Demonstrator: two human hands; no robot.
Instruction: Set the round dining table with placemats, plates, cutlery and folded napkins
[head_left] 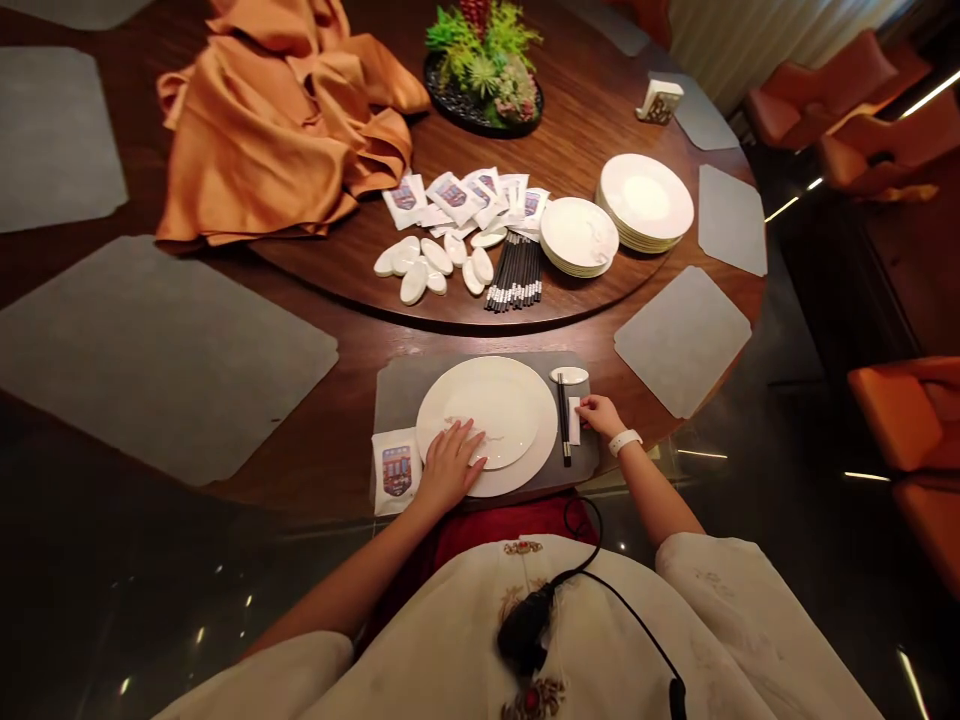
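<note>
— Pinching what with the right hand (598,413)?
— Apparently pinching the narrow white packet (574,422) by its edge, just left of the fingertips, with black chopsticks (565,425) just beyond.
— Doing what with the left hand (452,462)?
— Resting spread on the upper plate (491,400). Best squaring packet to chopsticks, pinching lightly, pressing gently.

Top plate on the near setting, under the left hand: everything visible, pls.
The top plate is round, white and glossy, ceramic by its look, with a faint design partly hidden by the left hand. It lies flat, face up, on a larger white plate over a gray placemat. The hand appears to rest on its near left part.
</note>
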